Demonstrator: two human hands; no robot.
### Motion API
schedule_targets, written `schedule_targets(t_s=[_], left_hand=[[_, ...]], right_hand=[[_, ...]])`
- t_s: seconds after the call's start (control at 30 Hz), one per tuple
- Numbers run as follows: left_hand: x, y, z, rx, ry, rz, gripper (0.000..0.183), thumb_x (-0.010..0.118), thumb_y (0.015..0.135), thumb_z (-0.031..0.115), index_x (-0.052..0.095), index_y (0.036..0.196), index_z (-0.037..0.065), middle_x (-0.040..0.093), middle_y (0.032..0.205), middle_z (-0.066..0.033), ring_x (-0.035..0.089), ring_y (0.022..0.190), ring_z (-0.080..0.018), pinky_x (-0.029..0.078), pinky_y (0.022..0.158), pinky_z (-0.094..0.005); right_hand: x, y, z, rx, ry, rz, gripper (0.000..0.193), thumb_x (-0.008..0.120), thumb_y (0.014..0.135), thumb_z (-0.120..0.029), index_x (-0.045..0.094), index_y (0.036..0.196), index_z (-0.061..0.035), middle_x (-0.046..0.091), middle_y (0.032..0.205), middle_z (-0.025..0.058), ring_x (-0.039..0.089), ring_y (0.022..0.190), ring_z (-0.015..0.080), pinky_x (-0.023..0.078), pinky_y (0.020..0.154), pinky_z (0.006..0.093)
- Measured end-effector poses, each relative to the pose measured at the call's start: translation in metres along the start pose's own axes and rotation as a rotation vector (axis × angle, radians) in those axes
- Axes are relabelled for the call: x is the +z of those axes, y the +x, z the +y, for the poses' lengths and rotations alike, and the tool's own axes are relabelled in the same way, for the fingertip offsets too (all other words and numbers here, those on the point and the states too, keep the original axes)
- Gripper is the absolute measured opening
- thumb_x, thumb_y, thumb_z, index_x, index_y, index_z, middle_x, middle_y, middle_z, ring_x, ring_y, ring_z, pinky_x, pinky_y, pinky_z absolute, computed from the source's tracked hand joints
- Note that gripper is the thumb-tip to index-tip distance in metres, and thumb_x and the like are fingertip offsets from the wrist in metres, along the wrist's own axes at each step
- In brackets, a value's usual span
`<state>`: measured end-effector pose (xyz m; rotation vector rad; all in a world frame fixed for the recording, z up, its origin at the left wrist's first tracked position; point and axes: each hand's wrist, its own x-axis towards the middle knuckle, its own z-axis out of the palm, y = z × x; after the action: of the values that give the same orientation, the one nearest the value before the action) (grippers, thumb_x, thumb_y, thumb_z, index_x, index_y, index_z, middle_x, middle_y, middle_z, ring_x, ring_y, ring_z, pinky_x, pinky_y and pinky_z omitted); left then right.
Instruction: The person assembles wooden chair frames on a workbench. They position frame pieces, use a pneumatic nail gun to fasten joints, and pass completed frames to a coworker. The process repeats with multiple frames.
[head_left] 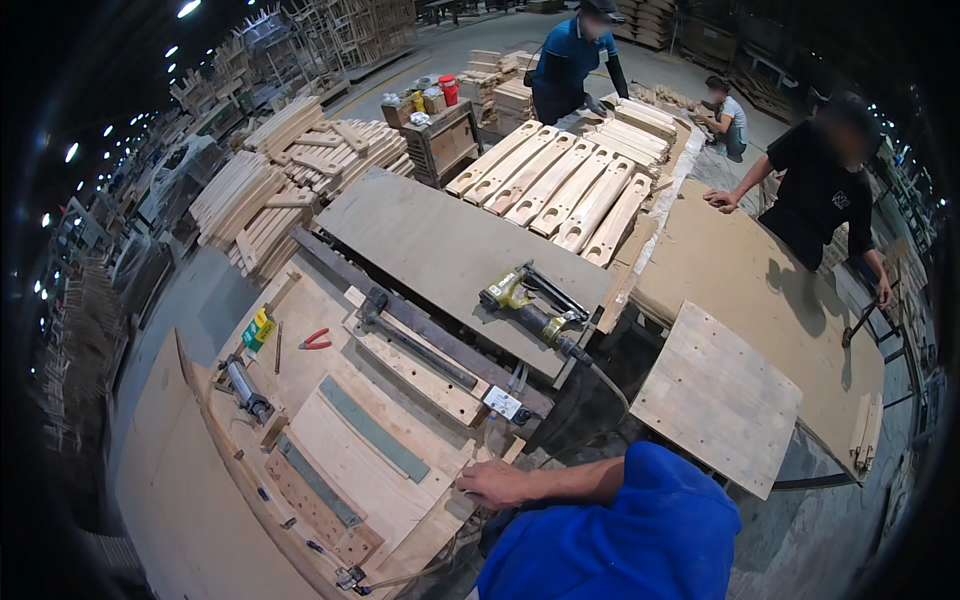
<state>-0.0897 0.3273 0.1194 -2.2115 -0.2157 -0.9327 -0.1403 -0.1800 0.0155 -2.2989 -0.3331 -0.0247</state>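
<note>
View: head camera, looking down over a woodworking bench in a large, dim workshop.

Hand in view: one hand (492, 484) reaching leftward from a blue sleeve (610, 535) at the lower edge; probably the right, though the crossing angle leaves that unsure. Lying palm-down, fingers loosely curled and close together, tips touching the near corner of a curved wooden panel (365, 470). Apparently steadying it, not pinching or lifting.

Other hand: out of sight, so finger state cannot be told.

Panel: pale plywood, lying flat in a wooden jig (310, 500) at lower left, directly ahead of the fingertips. Two grey-green strips (372, 430) laid along it, matching its curve.

Nail gun: yellow-green tool (530, 305) resting on a grey board (440, 250) at centre, well apart from the hand, hose trailing toward the bench edge.

Small tools: red pliers (316, 339) and a green-and-yellow box (259, 328) on the left of the bench, near a metal cylinder (245, 390).

Square board: pale slab with dots (718, 395) resting to the right.

Slotted pieces: row of pale wooden parts (560, 185) laid side by side behind the grey board.

Other people: one in dark clothes (825, 175) leaning on the far table at right; one in blue (570, 60) standing at the back; a third crouching (728, 115) beyond.
</note>
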Motion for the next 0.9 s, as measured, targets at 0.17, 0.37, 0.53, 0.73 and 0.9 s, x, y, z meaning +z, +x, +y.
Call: schedule_targets(t_s=[0.17,0.37,0.53,0.73,0.9], left_hand=[[-0.008,-0.001,-0.001,0.016,-0.017,-0.084,0.016,0.062,0.106,0.022,0.071,0.105,0.009,0.072,0.102,-0.0094,0.071,0.09,-0.0242,0.06,0.076,-0.0386],[-0.01,-0.003,0.002,-0.052,-0.031,0.013,0.018,0.065,0.104,0.022,0.072,0.109,0.006,0.073,0.105,-0.0108,0.072,0.094,-0.0287,0.061,0.08,-0.0424],[-0.01,-0.004,0.002,-0.078,-0.052,0.016,0.019,0.067,0.101,0.022,0.072,0.11,0.006,0.074,0.106,-0.0111,0.073,0.095,-0.0307,0.061,0.082,-0.0445],[-0.009,-0.005,0.0,-0.066,-0.073,0.0,0.02,0.068,0.1,0.022,0.073,0.111,0.006,0.074,0.107,-0.0116,0.072,0.097,-0.0317,0.061,0.083,-0.0458],[-0.009,-0.009,-0.004,-0.051,-0.109,-0.014,0.021,0.069,0.099,0.023,0.073,0.112,0.006,0.074,0.108,-0.012,0.072,0.098,-0.0326,0.061,0.084,-0.047]], right_hand=[[0.003,-0.006,0.01,0.059,-0.065,-0.148,0.026,0.071,0.094,-0.021,0.061,0.112,-0.0048,0.064,0.108,0.0169,0.067,0.104,0.0399,0.055,0.086,0.0537],[0.017,-0.011,0.009,0.063,-0.103,-0.227,0.028,0.07,0.091,-0.024,0.06,0.109,-0.0043,0.064,0.11,0.0182,0.068,0.107,0.0396,0.056,0.089,0.0534],[0.023,-0.012,0.016,0.038,-0.09,-0.202,0.029,0.07,0.091,-0.024,0.061,0.11,-0.0048,0.063,0.112,0.017,0.067,0.108,0.0384,0.056,0.088,0.053],[0.022,-0.008,0.012,0.075,-0.109,-0.23,0.025,0.069,0.09,-0.023,0.063,0.107,-0.0048,0.061,0.112,0.0159,0.067,0.109,0.0376,0.056,0.088,0.0523],[0.021,-0.009,0.011,0.064,-0.114,-0.218,0.023,0.068,0.09,-0.021,0.063,0.105,-0.0043,0.061,0.111,0.0163,0.067,0.108,0.0371,0.057,0.087,0.0516]])
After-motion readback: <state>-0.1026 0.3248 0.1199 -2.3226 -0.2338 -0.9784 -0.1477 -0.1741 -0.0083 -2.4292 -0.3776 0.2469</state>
